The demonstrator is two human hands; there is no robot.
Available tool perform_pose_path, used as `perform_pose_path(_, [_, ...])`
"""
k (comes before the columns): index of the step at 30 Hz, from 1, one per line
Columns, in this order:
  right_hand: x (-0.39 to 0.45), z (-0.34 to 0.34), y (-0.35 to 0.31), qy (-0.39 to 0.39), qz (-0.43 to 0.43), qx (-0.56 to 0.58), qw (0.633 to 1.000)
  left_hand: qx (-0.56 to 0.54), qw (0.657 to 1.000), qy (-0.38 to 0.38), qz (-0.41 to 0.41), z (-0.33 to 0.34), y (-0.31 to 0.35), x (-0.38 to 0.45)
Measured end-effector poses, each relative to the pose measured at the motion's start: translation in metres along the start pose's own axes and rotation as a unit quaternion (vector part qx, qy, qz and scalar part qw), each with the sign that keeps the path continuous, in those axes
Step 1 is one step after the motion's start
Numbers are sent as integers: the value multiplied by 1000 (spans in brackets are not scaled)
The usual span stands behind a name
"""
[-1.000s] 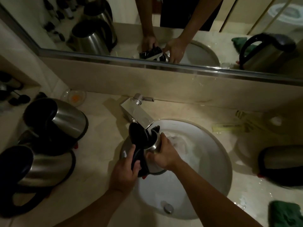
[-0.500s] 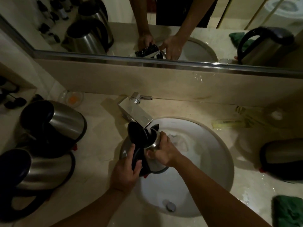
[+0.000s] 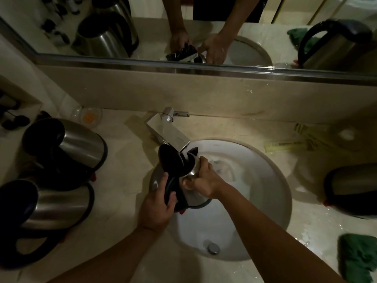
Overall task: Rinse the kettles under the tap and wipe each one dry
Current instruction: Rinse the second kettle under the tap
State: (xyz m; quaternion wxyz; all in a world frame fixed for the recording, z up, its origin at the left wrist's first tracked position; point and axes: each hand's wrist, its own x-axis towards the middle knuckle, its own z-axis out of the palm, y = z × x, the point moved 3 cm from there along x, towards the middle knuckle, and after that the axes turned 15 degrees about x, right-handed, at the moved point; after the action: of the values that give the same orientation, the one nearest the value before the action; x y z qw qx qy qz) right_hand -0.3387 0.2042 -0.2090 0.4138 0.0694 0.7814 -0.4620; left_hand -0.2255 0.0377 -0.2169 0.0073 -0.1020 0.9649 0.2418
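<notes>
Under the tap (image 3: 173, 137), one kettle (image 3: 191, 186), lid open; left hand (image 3: 157, 207) grips handle, right hand (image 3: 206, 180) grips body. Three more kettles on desk (image 3: 122, 164).

Bare forearms, no sleeves, hands (image 3: 157, 207) unadorned

Green cloth (image 3: 358, 258) — cut off; counter bottles (image 3: 15, 121) — blurred.

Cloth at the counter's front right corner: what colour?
Dark green. The cloth shows best in the head view, lying crumpled on the counter.
</notes>
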Motion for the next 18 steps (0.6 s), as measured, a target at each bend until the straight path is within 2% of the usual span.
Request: perform_pose_path(18, [-2, -1, -3, -3, 3, 18, 1000, 8, 1000, -4, -16, 1, -1, 0])
